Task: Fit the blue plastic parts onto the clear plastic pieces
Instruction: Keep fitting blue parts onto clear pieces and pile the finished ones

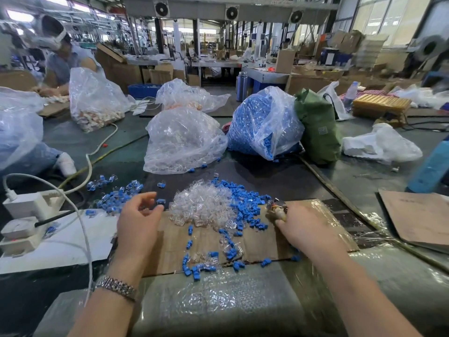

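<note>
A heap of clear plastic pieces (201,203) lies on a cardboard sheet (170,246) in front of me, with loose blue plastic parts (245,203) spread to its right and below it. A pile of fitted blue-and-clear pieces (116,198) lies to the left. My left hand (138,222) hovers between that pile and the clear heap, fingers loosely curled, nothing visibly held. My right hand (298,227) rests at the right of the blue parts and grips a small shiny object (278,206) whose kind I cannot tell.
A bag of clear pieces (182,139) and a bag of blue parts (262,122) stand behind the heaps. A green bag (318,127) sits to their right. White power strips and cables (26,210) lie at left. Another person (63,62) works at the far left.
</note>
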Demonstrator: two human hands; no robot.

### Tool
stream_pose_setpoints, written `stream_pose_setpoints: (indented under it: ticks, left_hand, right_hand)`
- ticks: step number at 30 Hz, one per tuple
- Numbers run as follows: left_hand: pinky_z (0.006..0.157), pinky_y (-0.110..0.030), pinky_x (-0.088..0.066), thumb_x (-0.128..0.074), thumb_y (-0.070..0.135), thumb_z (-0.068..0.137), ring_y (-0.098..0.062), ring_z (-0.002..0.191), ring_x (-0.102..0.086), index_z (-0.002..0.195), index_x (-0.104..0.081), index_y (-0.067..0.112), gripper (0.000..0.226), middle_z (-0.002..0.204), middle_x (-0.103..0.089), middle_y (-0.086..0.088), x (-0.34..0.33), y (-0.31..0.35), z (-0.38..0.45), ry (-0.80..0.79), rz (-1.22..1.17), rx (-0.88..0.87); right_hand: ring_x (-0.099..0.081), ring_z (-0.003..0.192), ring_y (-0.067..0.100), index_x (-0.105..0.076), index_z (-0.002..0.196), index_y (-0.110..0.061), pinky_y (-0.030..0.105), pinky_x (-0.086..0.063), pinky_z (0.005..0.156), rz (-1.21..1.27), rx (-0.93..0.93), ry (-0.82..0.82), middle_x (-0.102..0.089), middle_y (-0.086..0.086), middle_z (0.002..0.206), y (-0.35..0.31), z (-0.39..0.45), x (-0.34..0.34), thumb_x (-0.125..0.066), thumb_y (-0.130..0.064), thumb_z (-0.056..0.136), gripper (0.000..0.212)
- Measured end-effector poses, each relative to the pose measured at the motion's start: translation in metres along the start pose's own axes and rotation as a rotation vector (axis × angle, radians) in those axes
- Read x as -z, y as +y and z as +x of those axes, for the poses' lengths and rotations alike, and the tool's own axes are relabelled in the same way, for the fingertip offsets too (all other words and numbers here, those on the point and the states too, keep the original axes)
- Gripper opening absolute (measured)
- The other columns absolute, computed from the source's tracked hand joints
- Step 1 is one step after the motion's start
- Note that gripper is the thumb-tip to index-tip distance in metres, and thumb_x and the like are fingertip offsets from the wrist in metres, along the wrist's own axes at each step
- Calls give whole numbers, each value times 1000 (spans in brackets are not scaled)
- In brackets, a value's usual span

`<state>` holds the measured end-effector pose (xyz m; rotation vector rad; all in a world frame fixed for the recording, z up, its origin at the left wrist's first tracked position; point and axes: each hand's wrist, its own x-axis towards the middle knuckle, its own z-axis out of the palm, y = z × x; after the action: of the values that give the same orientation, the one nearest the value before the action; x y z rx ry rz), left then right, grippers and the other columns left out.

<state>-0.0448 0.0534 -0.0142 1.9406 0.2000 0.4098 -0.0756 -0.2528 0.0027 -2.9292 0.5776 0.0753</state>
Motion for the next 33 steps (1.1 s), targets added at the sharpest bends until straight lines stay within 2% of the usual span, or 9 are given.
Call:
stream_pose_setpoints:
  ticks: [3,5,8,11,13,15,21,27,33]
  left_hand:
    - [54,-17,-56,-71,24,93,-3,68,-69,95,-71,34,10,85,-73,11,-14,10,-23,-288,115,-126]
    - [60,-8,-50,-71,17,93,9,70,-65,92,-71,27,10,84,-70,10,-27,16,-36,-459,162,-202]
    - [71,-11,-53,-71,16,93,4,77,-66,96,-70,22,7,91,-69,6,-42,22,-47,-619,209,-249]
    - [76,-13,-52,-73,23,92,5,84,-61,100,-70,30,11,97,-64,16,-51,22,-47,-637,324,-326]
    - [78,-9,-46,-74,27,91,8,88,-56,101,-68,37,15,99,-60,20,-53,22,-47,-624,431,-402]
    - [81,-10,-44,-73,29,91,8,90,-54,103,-68,39,15,100,-58,21,-56,21,-46,-608,493,-457]
    - [87,-22,-53,-71,37,92,1,94,-57,104,-70,38,12,100,-60,19,-56,18,-47,-574,532,-495]
    - [71,-12,-55,-75,31,89,6,79,-65,93,-69,37,9,90,-67,20,-50,13,-44,-553,395,-405]
    - [72,-10,-54,-77,20,88,3,79,-68,95,-65,28,16,88,-70,10,-46,14,-41,-540,259,-288]
  right_hand:
    - [-55,114,34,-59,120,-13,45,-48,97,-46,-3,-5,-61,14,121,-3,3,-14,-55,-50,98,43]
    - [-50,121,35,-57,128,-11,48,-46,100,-81,-8,-5,-58,15,127,-4,2,-17,-52,-52,99,51]
    - [-44,126,32,-50,132,-13,48,-42,103,-109,23,91,-49,12,134,-9,-6,-13,-57,-54,96,55]
    - [-50,110,17,-56,116,-25,40,-44,101,44,263,173,-54,-2,118,-22,-16,-7,-65,-40,95,28]
    - [-54,101,13,-62,105,-28,40,-47,99,167,394,52,-62,-7,109,-36,-23,-8,-67,-29,95,11]
    - [-58,100,16,-64,100,-27,41,-47,98,193,451,-11,-65,-7,104,-46,-27,-12,-67,-24,94,7]
    - [-58,88,12,-64,91,-25,29,-48,80,236,474,4,-63,-8,94,-51,-24,-22,-68,-23,94,5]
    - [-57,101,18,-70,108,-21,36,-51,93,198,480,6,-63,0,106,-50,-19,-29,-57,-24,99,16]
    - [-57,81,2,-71,93,-28,19,-47,75,387,421,26,-56,-18,83,-43,-17,-25,-69,-22,93,7]
